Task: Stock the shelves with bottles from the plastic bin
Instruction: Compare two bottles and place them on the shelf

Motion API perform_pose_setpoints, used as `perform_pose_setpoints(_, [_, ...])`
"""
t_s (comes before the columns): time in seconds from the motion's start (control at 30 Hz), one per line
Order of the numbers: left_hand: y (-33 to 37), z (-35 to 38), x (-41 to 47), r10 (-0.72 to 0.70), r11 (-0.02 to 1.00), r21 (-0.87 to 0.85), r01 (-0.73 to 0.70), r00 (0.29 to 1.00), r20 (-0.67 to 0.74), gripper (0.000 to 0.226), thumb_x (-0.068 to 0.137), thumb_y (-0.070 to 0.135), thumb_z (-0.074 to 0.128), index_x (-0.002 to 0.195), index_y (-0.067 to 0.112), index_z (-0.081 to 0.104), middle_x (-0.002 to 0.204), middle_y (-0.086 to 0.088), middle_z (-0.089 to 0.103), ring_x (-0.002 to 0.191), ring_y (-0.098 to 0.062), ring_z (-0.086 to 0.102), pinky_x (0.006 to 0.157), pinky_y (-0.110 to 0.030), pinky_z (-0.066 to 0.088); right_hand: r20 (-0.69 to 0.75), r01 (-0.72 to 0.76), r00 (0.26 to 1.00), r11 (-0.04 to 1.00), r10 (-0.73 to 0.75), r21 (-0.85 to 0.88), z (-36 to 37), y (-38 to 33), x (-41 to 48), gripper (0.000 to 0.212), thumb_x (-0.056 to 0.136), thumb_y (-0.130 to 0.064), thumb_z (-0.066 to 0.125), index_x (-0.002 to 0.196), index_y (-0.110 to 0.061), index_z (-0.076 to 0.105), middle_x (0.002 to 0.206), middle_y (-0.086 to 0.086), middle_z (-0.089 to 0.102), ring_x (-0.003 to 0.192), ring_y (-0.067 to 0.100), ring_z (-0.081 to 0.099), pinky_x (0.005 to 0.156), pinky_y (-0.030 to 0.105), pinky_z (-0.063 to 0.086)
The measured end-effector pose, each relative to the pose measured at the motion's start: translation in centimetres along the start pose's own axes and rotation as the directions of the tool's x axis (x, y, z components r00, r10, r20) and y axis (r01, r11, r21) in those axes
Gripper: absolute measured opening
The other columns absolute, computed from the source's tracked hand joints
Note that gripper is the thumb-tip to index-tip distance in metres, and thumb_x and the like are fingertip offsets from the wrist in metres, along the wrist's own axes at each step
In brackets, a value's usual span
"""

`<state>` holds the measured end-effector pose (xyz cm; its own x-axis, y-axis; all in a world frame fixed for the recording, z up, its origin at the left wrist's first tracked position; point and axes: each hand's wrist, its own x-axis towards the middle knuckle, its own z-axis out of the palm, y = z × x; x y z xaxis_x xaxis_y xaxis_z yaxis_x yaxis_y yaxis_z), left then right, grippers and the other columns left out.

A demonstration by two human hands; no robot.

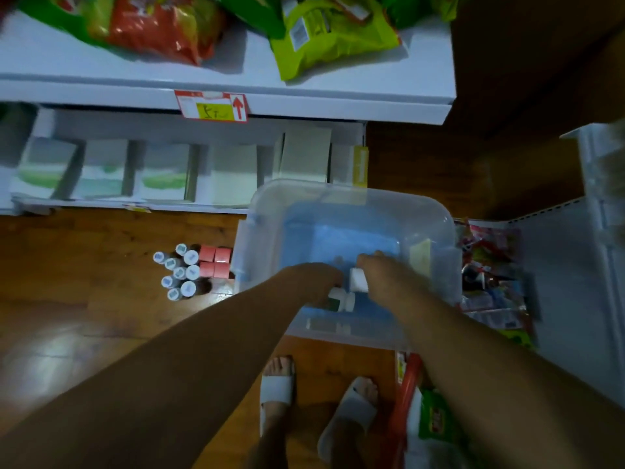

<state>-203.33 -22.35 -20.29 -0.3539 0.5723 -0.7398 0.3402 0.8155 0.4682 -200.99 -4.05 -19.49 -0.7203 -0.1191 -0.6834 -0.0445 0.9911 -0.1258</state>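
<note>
The clear bin [263, 211] is open on top, and the left hand [314, 279] with its green-label bottle [341, 299] and the right hand [382, 275] with its white bottle [358, 279] both fit inside. Small bottles [179, 272] and red boxes [214, 265] stand just beside the bin's left wall, but the floor [84, 258] farther left is bare. White boxes [105, 167] fill the low shelf [135, 203] with thin gaps between them, the top shelf [338, 96] sticks out above, and packets [490, 265] crowd the bin's right side.
</note>
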Motion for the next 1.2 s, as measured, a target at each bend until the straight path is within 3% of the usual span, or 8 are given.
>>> perform_pose_setpoints(0.23, [1.0,-5.7,-6.6,-0.170,0.877,-0.472,0.086,0.976,-0.136,0.049,0.102,0.031,0.067,0.145,0.012,0.052,0.141,-0.012,0.059,0.121,-0.031,0.062,0.097,-0.035,0.052,-0.184,0.014,0.963,0.642,0.198,0.766,-5.3,-0.2,-3.0,0.061,0.081,-0.020,0.087,0.137,-0.020,0.061,0.127,0.009,0.062,0.107,0.030,0.064,0.078,0.038,0.054])
perform_pose_setpoints(0.37, [3.2,-9.0,-13.2,-0.238,0.476,-0.867,-0.148,0.927,-0.289,0.037,0.102,0.014,0.068,0.138,0.015,0.057,0.126,-0.017,0.068,0.110,-0.029,0.072,0.097,-0.045,0.062,-0.303,0.181,0.910,0.387,0.282,0.904,-11.9,-0.8,-9.6,0.060,0.086,-0.027,0.085,0.140,-0.029,0.059,0.127,-0.003,0.066,0.108,0.017,0.067,0.080,0.043,0.064])
perform_pose_setpoints(0.5, [8.2,-14.0,-20.9,-0.199,0.018,-0.894,-0.447,0.875,-0.442,0.032,0.106,0.008,0.058,0.136,0.015,0.064,0.118,-0.018,0.074,0.102,-0.026,0.074,0.083,-0.035,0.062,-0.365,0.313,0.836,0.189,0.410,0.931,-19.0,-2.9,-17.8,0.058,0.080,-0.026,0.091,0.130,-0.029,0.061,0.117,-0.008,0.072,0.102,0.010,0.072,0.075,0.030,0.064])
perform_pose_setpoints(0.57, [10.9,-16.3,-24.3,-0.130,-0.100,-0.855,-0.509,0.859,-0.496,0.034,0.105,0.009,0.054,0.138,0.014,0.064,0.117,-0.013,0.073,0.102,-0.023,0.071,0.083,-0.033,0.060,-0.411,0.393,0.801,0.136,0.434,0.909,-22.5,-4.1,-22.2,0.056,0.072,-0.026,0.096,0.119,-0.028,0.066,0.107,-0.004,0.078,0.097,0.014,0.076,0.078,0.037,0.063])
perform_pose_setpoints(0.7, [15.6,-20.3,-31.3,0.036,-0.132,-0.786,-0.604,0.790,-0.613,0.047,0.103,0.015,0.056,0.148,0.005,0.054,0.132,-0.017,0.067,0.113,-0.027,0.067,0.085,-0.032,0.060,-0.520,0.589,0.720,-0.007,0.459,0.808,-29.0,-7.4,-31.5,0.046,0.068,-0.036,0.083,0.109,-0.021,0.071,0.094,-0.010,0.079,0.093,0.014,0.075,0.076,0.031,0.061])
perform_pose_setpoints(0.87, [21.4,-22.0,-40.1,0.152,-0.096,-0.721,-0.687,0.705,-0.692,0.050,0.097,0.020,0.059,0.146,0.007,0.058,0.140,-0.029,0.062,0.121,-0.041,0.062,0.083,-0.035,0.061,-0.562,0.679,0.692,-0.143,0.453,0.720,-33.0,-10.7,-41.9,0.079,0.070,-0.032,0.083,0.145,-0.028,0.057,0.117,-0.009,0.077,0.112,0.014,0.073,0.089,0.040,0.061])
perform_pose_setpoints(1.03, [26.5,-20.2,-46.0,0.283,-0.083,-0.676,-0.732,0.633,-0.720,0.048,0.099,0.019,0.054,0.146,0.008,0.059,0.142,-0.029,0.061,0.121,-0.041,0.062,0.085,-0.039,0.059,-0.495,0.598,0.796,-0.575,0.347,0.559,-32.9,-12.1,-49.6,0.053,0.097,-0.029,0.060,0.146,-0.014,0.051,0.132,0.021,0.070,0.122,0.036,0.068,0.103,0.059,0.053])
perform_pose_setpoints(1.2, [30.7,-19.0,-49.2,0.353,-0.109,-0.728,-0.677,0.658,-0.665,0.052,0.094,0.023,0.058,0.144,0.009,0.061,0.141,-0.024,0.064,0.120,-0.039,0.065,0.084,-0.039,0.061,-0.446,0.535,0.837,-0.647,0.317,0.544,-32.8,-12.3,-54.3,0.052,0.103,-0.048,0.051,0.130,-0.006,0.068,0.101,0.015,0.069,0.083,0.025,0.063,0.066,0.036,0.050])
